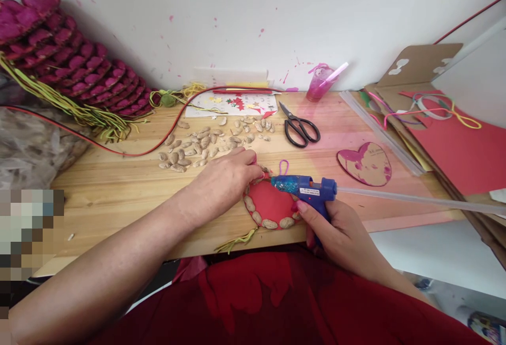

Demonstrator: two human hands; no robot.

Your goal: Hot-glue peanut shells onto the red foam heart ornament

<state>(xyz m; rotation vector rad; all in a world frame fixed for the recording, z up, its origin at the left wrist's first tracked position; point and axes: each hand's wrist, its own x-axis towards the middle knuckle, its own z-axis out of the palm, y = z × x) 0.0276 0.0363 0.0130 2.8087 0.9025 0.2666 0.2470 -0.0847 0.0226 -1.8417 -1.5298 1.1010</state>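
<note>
My right hand (340, 234) grips a blue hot glue gun (312, 188), a long clear glue stick (395, 197) trailing from its back. The nozzle points left over a red paper shape (272, 203) edged with peanuts (270, 224). At the upper left rim of that shape, my left hand (237, 171) has its fingers pinched close to the nozzle; whatever lies between them is hidden. A purple loop (283, 167) sticks out at the shape's top, and a yellow-green tassel (239, 239) hangs off its lower left.
Loose peanuts (205, 139) lie behind my left hand, with black-handled scissors (298, 126) to their right. A heart-shaped cardboard piece (366, 163), a pink-stained cup (318, 84) and red card (462, 150) are on the right. Magenta strung hearts (79, 60) lean at left; a red cord (158, 142) crosses the table.
</note>
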